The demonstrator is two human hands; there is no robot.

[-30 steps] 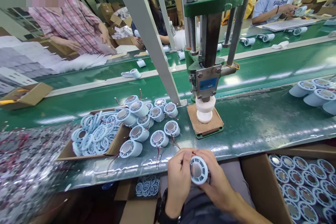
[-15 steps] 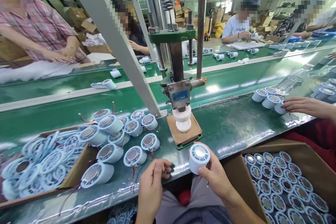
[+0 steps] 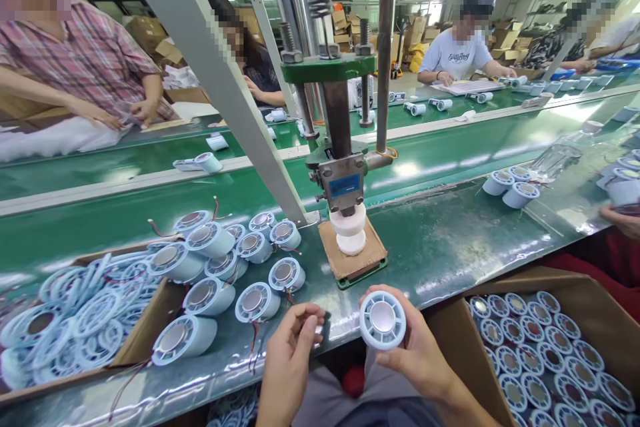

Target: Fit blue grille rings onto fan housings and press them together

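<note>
My right hand (image 3: 417,347) is wrapped around a light-blue round motor housing (image 3: 383,320). Its spoked ring and silvery centre disc face me, just off the table's front edge. To its left, my left hand (image 3: 294,353) has loosely curled fingers, thumb apart, and no held thing is visible; the fingertips look dark. Several similar motor housings (image 3: 257,302) with thin wires stand or lean on the table left of my hands, some stacked. Beyond my hands stands a hand press (image 3: 343,183), its white round pusher (image 3: 349,219) above a white round seat (image 3: 351,243).
At left a cardboard box (image 3: 145,327) holds light-blue rings (image 3: 100,310). A box (image 3: 445,337) at lower right holds rows of housings. A slanted grey post (image 3: 225,100) rises beside the press. A co-worker's hand (image 3: 623,220) is at far right; other people sit across the green conveyor (image 3: 240,177).
The housing in my right hand has tipped so its face points more toward me. My left hand's fingers have loosened slightly. The co-worker's hand at right has drawn back with a housing.
</note>
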